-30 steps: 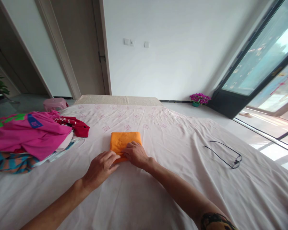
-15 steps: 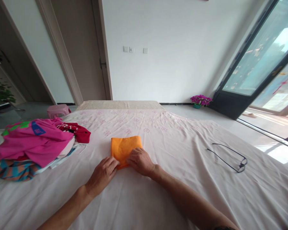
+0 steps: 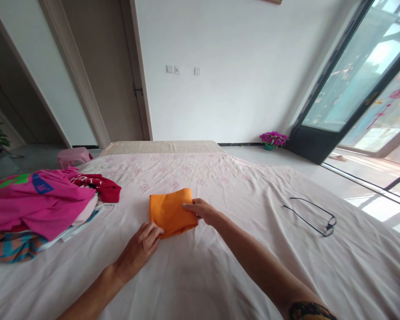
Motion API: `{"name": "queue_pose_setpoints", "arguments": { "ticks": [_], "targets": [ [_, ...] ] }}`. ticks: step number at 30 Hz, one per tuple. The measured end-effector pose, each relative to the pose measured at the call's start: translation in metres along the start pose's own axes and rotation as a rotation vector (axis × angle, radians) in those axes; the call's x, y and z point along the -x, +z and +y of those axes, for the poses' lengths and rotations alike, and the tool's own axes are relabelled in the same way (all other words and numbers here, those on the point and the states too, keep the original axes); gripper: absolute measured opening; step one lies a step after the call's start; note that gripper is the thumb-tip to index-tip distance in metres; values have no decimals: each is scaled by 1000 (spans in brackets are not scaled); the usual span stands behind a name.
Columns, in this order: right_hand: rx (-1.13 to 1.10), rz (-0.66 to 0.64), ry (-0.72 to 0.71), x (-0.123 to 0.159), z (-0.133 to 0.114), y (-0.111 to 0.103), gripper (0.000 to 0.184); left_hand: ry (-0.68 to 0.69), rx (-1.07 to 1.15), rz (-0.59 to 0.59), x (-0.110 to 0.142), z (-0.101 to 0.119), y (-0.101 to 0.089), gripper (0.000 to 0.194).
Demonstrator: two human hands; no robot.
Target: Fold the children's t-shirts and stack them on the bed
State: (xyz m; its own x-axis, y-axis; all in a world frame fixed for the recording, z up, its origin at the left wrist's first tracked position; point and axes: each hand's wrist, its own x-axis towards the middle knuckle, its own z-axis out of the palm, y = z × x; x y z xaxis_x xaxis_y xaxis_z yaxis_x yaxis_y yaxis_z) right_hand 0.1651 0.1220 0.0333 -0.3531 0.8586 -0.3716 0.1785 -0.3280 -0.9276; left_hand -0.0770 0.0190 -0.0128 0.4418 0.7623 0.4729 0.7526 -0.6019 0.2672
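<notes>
A folded orange cloth [image 3: 170, 211] lies in front of me on the pale bedsheet [image 3: 253, 249], its right side lifted a little. My right hand [image 3: 202, 210] grips the cloth's right edge, thumb on top and fingers tucked underneath. At the near left corner, my left hand [image 3: 147, 236] pinches the cloth with its fingers closed together. The cloth's exact kind cannot be made out while it is folded.
To the left sits a pile of clothes [image 3: 46, 200], with pink and red pieces on top. Black-framed glasses [image 3: 328, 226] lie on the right of the sheet. Beyond the bed stand a pink stool [image 3: 74, 155] and a pot of purple flowers [image 3: 274, 138].
My right hand has moved from the top of the orange cloth to its right edge and now grips it there, raising that side slightly. My left hand stays at the near left corner.
</notes>
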Motion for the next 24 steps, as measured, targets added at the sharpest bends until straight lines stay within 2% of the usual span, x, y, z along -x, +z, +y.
{"name": "queue_pose_setpoints", "arguments": {
  "ticks": [7, 9, 11, 14, 17, 20, 24],
  "targets": [
    [-203, 2, -252, -13, 14, 17, 41, 46, -31, 7, -3, -5, 11, 24],
    [-234, 19, -283, -19, 15, 12, 40, 40, -47, -3, -12, -7, 16, 24],
    [-266, 29, -308, -26, 12, -3, 42, 28, -64, -13, -28, -4, 22, 23],
    [-280, 58, -345, -37, 4, -40, 43, 27, -73, -49, -58, 7, 30, 21],
    [-247, 137, -406, -45, -4, -91, 44, 41, -35, -83, -81, 21, 39, 20],
    [-224, 137, -409, -45, -9, -148, 48, 50, 12, -73, -85, 27, 48, 24],
    [-131, 127, -264, -30, -9, -216, 46, 22, 44, -50, -75, 23, 54, 26]
  ]
}}
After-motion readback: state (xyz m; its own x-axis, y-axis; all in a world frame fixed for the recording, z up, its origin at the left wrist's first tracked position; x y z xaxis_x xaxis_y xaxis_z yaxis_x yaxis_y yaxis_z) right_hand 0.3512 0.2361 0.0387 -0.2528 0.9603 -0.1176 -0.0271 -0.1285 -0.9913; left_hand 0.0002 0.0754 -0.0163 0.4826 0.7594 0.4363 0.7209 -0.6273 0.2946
